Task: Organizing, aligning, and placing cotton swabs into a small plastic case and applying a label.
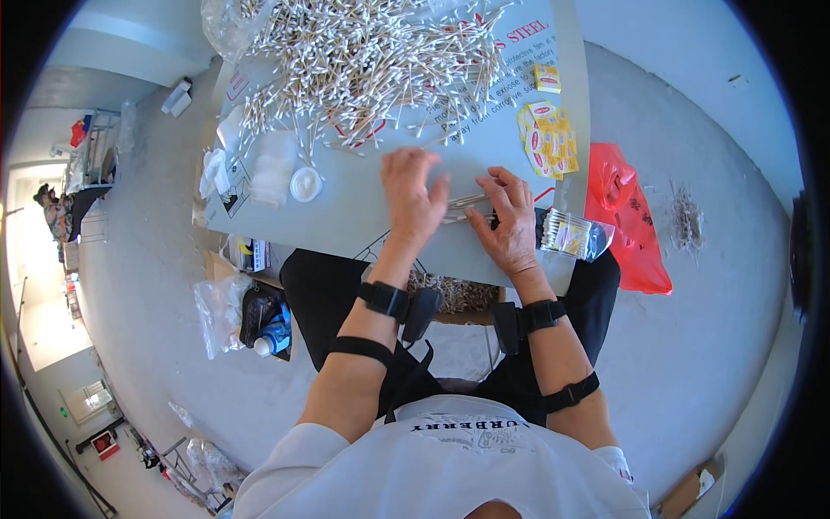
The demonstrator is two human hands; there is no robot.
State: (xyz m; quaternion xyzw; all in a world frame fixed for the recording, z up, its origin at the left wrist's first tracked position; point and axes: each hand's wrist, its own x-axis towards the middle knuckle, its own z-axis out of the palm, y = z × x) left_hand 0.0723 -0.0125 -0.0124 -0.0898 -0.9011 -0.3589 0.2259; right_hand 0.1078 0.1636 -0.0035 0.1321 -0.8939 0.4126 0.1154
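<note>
Over the near middle of the table, my left hand (pixel 413 192) is held with its thumb apart from loosely bent fingers, and nothing shows in it. My right hand (pixel 508 218) rests just right of it, fingers bent and thumb spread away. In the gap between the two hands lie a few cotton swabs (pixel 465 204), their right ends reaching between my right thumb and fingers; whether they touch is unclear. Beside my right hand sits a clear packet of cotton swabs (pixel 566 234) with a yellow label. A large heap of loose cotton swabs (pixel 363 65) covers the far side.
Yellow cards (pixel 547 143) lie at the table's right. Left are a small white round tub (pixel 305 184) and a stack of white pads (pixel 273 167). A red plastic bag (pixel 618 216) hangs off the right edge. An open box of swabs (pixel 462 296) sits below the front edge.
</note>
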